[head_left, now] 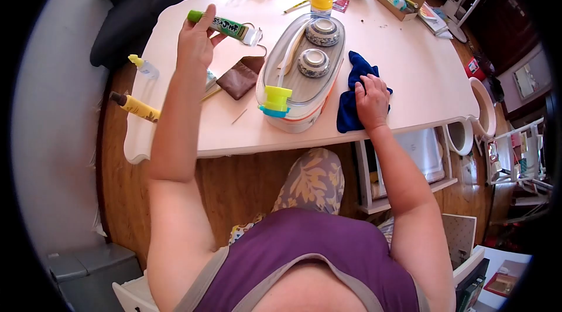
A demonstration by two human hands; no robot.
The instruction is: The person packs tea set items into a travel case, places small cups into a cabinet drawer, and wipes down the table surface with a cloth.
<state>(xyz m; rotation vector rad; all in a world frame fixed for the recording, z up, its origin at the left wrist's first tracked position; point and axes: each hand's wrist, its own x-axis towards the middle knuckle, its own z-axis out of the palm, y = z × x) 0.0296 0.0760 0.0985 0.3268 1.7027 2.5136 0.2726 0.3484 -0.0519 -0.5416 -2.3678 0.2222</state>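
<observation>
Left of the box (304, 120), the left hand (196, 38) pinches a green tube (230, 27). Right of it, the right hand (373, 101) touches blue cloth (349, 114); I can't tell if its fingers grip.

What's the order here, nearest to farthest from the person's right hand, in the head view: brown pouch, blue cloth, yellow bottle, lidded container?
From the right hand:
1. Blue cloth: directly under the hand.
2. Lidded container: just left of the cloth.
3. Brown pouch: beyond the container, to its left.
4. Yellow bottle: at the table's left edge.
</observation>
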